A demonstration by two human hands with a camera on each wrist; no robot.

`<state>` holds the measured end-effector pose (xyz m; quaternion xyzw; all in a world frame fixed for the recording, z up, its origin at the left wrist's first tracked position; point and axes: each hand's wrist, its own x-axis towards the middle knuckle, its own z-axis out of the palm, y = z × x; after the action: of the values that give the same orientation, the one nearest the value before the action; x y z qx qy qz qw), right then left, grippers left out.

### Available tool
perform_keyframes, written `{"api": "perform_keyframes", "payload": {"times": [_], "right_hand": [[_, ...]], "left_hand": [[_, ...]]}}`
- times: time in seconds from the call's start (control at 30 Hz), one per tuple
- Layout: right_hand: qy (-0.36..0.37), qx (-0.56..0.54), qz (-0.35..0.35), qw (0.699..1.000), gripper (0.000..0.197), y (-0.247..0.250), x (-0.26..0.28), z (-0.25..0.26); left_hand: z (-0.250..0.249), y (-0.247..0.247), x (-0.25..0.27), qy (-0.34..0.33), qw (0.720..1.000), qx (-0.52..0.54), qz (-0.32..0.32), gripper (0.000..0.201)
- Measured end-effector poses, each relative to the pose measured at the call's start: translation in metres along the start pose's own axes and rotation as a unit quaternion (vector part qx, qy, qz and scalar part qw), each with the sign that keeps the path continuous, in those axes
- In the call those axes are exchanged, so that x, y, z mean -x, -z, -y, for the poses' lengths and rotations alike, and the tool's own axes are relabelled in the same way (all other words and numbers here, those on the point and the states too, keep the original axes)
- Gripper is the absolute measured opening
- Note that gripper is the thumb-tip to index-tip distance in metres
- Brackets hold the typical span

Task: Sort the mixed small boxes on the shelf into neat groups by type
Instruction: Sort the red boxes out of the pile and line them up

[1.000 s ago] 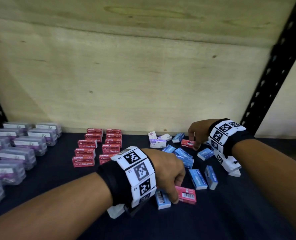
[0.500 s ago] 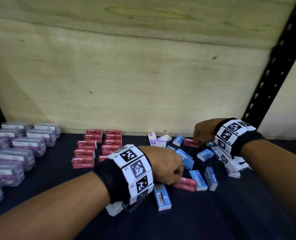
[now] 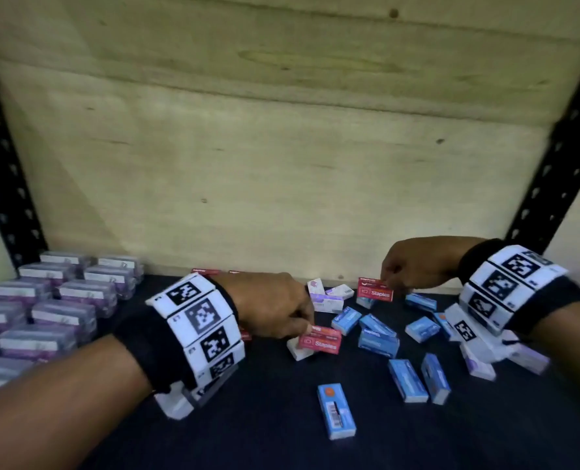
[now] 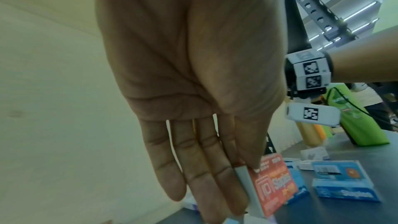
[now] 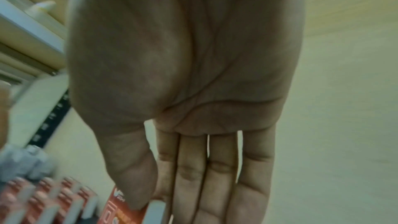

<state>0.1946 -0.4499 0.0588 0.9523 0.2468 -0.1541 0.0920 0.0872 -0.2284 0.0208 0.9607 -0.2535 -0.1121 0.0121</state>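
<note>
1. Two red staples boxes are held, one per hand. L hand (image 3: 268,305) pinches a red box (image 3: 319,341) btwn thumb and index finger, low over the dark shelf (image 3: 275,429); the other fingers run straight alongside in the left wrist view.
2. R hand (image 3: 417,266) pinches a second red box (image 3: 375,290) by its right end, thumb on the face, raised above the mixed pile near the back wall (image 3: 282,164).
3. Mixed pile sits btwn and below the hands: blue boxes (image 3: 378,340) at all angles, a few white-purple boxes (image 3: 326,301) toward the back.
4. One blue box (image 3: 336,411) lies apart at the front, barcode up; two more blue ones (image 3: 419,379) lie side by side just right of it.
5. Sorted red group (image 5: 45,198) stands in rows, mostly hidden behind the L wrist in the head view; blurred in the right wrist view.
6. Clear-wrapped purple boxes (image 3: 51,300) sit in rows at far left.
7. Both wrists wear marker bands (image 3: 199,329). Black perforated uprights (image 3: 553,157) frame the shelf.
</note>
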Motion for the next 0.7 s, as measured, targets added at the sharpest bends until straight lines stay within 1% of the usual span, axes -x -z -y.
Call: {"api": "perform_keyframes", "payload": {"times": [0.07, 0.17, 0.23, 0.3, 0.4, 0.5, 0.6, 0.7], "right_hand": [[0.037, -0.015, -0.007, 0.999, 0.024, 0.003, 0.005, 0.021], [0.087, -0.042, -0.002, 0.995, 0.016, 0.002, 0.012, 0.056], [0.114, -0.055, 0.000, 0.992, 0.016, -0.002, 0.015, 0.081], [0.135, -0.036, 0.009, 0.990, 0.018, -0.006, 0.018, 0.106], [0.165, 0.022, 0.014, 0.986, 0.022, -0.014, 0.020, 0.140], [0.185, 0.062, 0.005, 0.981, 0.029, -0.024, 0.015, 0.164], [0.189, 0.077, 0.001, 0.979, 0.028, -0.029, 0.009, 0.177], [0.181, 0.079, 0.006, 0.980, 0.027, -0.033, 0.005, 0.184]], "left_hand": [[0.015, 0.003, 0.019, 0.028, 1.000, -0.001, 0.011, 0.028], [0.035, 0.003, 0.050, 0.065, 0.997, 0.006, 0.032, 0.026], [0.048, -0.001, 0.071, 0.094, 0.995, 0.005, 0.045, 0.025], [0.057, -0.007, 0.091, 0.116, 0.992, 0.013, 0.055, 0.023], [0.067, -0.016, 0.113, 0.144, 0.987, 0.017, 0.072, 0.023], [0.071, -0.024, 0.127, 0.174, 0.982, 0.006, 0.079, 0.025], [0.072, -0.027, 0.134, 0.204, 0.975, 0.004, 0.091, 0.029], [0.077, -0.029, 0.138, 0.225, 0.970, 0.014, 0.089, 0.029]]}}
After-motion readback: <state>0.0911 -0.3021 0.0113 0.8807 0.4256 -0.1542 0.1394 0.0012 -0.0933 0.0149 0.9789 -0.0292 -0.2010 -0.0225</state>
